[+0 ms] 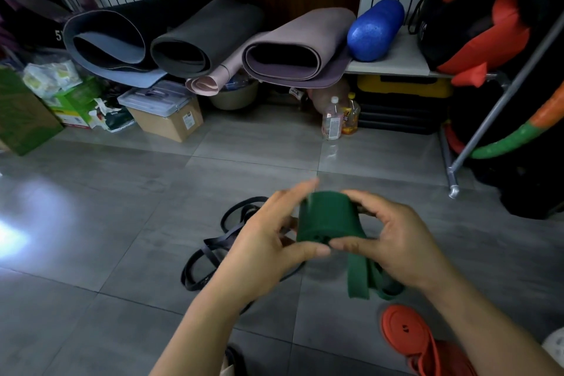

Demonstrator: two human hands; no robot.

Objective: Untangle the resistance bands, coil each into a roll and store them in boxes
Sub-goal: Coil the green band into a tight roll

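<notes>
Green band: a wide, dark green band (328, 220), most of it wound into a thick roll held up in the air above the floor (122, 223), in the middle of the view.
Loose end: a flat green tail (358, 278) hangs down from the roll under the right palm, unrolled.
Left hand: the left hand (268, 241) grips the roll's left side, with the thumb along the near lower edge and the fingers curled over the top.
Right hand: the right hand (396, 241) grips the right side, thumb meeting the left thumb at the near edge and fingers bent over the far side.
Black bands: narrow black bands (210, 253) lie in tangled loops on the tiles just behind and below the left hand, partly hidden by it.
Orange band: an orange band (403, 330) lies coiled flat on the floor near the right forearm, a loose length trailing toward the bottom edge.
Shelf: a low shelf (396, 61) at the back carries three rolled mats, dark (103, 40), grey (207, 36) and mauve (299, 46), with a blue foam roller (375, 29) beside them.
Under the shelf: a cardboard box (171, 123) with a clear plastic box (158, 99) on top, two bottles (332, 120) and a yellow-lidded case (403, 87).
Right side: a slanted metal rack pole (503, 101) stands well apart from the hands.
Between hands and boxes: bare tiles, with only the black loops close by.
</notes>
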